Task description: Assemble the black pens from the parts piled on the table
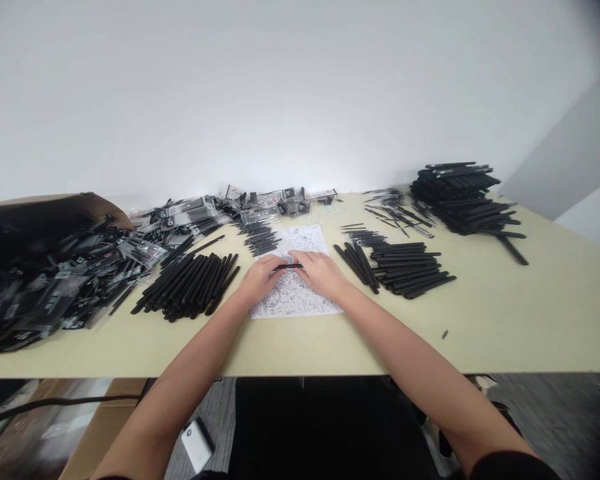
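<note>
the table (545, 313) is pale yellow and runs wide across the view, its back against a plain whitish wall (300, 100); a grey shadow falls on the wall at the right. near the middle lies a white paper (295, 305) covered in dark scribbles. above it the left hand (261, 277) and the right hand (321, 272) face each other, and the pen (289, 266), slim and black, lies level between them, fingers pinched on either end. black sticks lie in a left pile (195, 287) and a right pile (415, 267), with a taller stack (455, 193) at the back right. below the table edge are grey floor (570, 420), a carton (107, 420) and a white device (197, 445).

the fingers cover the pen's ends, so its tips cannot be seen. the bag (100, 208) at the left is cut off by the frame, and the packets (190, 213) beside it overlap and blur, their print unreadable. the forearms hide some of the table's front edge; the dark sleeve (513, 467) at lower right is cropped.
</note>
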Demonstrator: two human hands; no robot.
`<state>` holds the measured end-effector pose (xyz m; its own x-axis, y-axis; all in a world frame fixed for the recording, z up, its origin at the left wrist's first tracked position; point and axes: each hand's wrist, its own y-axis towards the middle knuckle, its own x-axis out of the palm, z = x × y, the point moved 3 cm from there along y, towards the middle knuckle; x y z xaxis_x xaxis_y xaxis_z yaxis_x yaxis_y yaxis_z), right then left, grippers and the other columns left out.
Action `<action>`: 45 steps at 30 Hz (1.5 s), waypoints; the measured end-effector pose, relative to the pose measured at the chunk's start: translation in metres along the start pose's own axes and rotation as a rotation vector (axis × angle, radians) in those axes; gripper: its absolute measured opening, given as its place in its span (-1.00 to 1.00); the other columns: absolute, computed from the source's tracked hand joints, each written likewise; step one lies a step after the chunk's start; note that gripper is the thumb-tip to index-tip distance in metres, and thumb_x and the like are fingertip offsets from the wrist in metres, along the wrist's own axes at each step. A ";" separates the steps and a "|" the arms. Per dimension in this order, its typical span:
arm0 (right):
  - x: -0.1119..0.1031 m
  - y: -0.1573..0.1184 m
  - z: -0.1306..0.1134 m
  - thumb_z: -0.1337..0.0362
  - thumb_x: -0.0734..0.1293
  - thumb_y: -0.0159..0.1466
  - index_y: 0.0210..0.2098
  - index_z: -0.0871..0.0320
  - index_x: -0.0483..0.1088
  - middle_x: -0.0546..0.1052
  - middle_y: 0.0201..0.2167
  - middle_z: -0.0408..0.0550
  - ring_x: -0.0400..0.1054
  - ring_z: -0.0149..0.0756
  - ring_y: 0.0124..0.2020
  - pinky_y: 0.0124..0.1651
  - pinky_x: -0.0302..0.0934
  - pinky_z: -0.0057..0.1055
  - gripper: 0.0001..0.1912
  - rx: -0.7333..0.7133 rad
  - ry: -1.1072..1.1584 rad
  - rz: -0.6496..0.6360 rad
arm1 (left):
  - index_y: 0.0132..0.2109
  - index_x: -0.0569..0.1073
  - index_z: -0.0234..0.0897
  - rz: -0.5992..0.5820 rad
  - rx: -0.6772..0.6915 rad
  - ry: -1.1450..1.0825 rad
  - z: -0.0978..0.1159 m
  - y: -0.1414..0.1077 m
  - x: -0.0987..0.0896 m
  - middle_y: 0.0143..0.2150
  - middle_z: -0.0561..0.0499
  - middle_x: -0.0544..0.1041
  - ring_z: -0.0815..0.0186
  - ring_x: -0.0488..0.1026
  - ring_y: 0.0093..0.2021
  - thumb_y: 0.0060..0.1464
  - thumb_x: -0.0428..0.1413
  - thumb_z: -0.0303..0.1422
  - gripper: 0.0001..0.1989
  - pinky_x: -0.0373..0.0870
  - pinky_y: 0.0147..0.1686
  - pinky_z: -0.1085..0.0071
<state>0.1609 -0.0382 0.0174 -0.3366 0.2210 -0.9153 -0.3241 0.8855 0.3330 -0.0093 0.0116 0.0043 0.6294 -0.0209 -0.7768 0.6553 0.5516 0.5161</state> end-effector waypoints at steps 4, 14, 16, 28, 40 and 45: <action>0.001 0.001 0.000 0.28 0.20 0.41 0.21 0.18 0.23 0.57 -0.04 0.09 0.43 -0.13 -0.02 0.03 0.18 -0.22 -0.61 0.014 -0.033 -0.016 | -0.07 0.50 -0.27 0.023 0.010 0.003 0.001 0.000 -0.001 -0.15 -0.11 0.59 0.21 0.52 -0.12 0.25 0.07 -0.34 -0.82 0.47 -0.05 0.23; 0.001 -0.001 0.005 0.29 0.27 0.35 0.18 0.19 0.25 0.51 0.03 0.10 0.36 -0.12 0.02 0.02 0.16 -0.23 -0.59 -0.051 0.009 0.095 | -0.09 0.50 -0.26 0.042 -0.002 0.040 0.000 0.000 -0.001 -0.17 -0.09 0.59 0.21 0.52 -0.14 0.24 0.08 -0.36 -0.85 0.48 -0.07 0.22; 0.000 -0.001 0.006 0.34 0.26 0.34 0.17 0.19 0.27 0.54 -0.04 0.08 0.37 -0.12 -0.04 -0.02 0.15 -0.23 -0.60 -0.045 -0.003 0.105 | -0.09 0.50 -0.26 0.048 0.003 0.042 0.000 0.000 -0.001 -0.17 -0.09 0.59 0.21 0.52 -0.14 0.24 0.08 -0.37 -0.85 0.48 -0.07 0.22; 0.002 0.000 0.006 0.26 0.23 0.38 0.17 0.22 0.27 0.56 -0.07 0.08 0.39 -0.09 -0.04 -0.01 0.10 -0.20 -0.61 -0.057 -0.006 0.081 | -0.12 0.50 -0.25 0.069 0.013 0.055 0.001 0.000 -0.003 -0.19 -0.06 0.59 0.23 0.52 -0.16 0.22 0.11 -0.36 -0.88 0.48 -0.10 0.26; 0.008 0.001 0.008 0.29 0.18 0.41 0.19 0.21 0.24 0.58 -0.09 0.09 0.42 -0.11 -0.07 0.06 0.10 -0.18 -0.62 -0.054 -0.007 0.017 | -0.06 0.48 -0.24 0.075 0.001 0.049 -0.002 0.000 -0.001 -0.15 -0.07 0.58 0.22 0.52 -0.12 0.22 0.11 -0.40 -0.85 0.47 -0.07 0.24; 0.008 0.000 0.008 0.31 0.27 0.35 0.19 0.16 0.23 0.54 -0.05 0.07 0.40 -0.11 -0.04 0.03 0.13 -0.19 -0.58 -0.089 0.040 0.087 | -0.02 0.46 -0.24 0.056 0.011 0.046 -0.002 0.000 0.000 -0.13 -0.08 0.58 0.20 0.52 -0.10 0.21 0.10 -0.40 -0.81 0.47 -0.06 0.22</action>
<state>0.1656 -0.0333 0.0080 -0.4008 0.2774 -0.8732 -0.3690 0.8235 0.4310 -0.0101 0.0130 0.0033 0.6453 0.0478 -0.7624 0.6247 0.5414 0.5627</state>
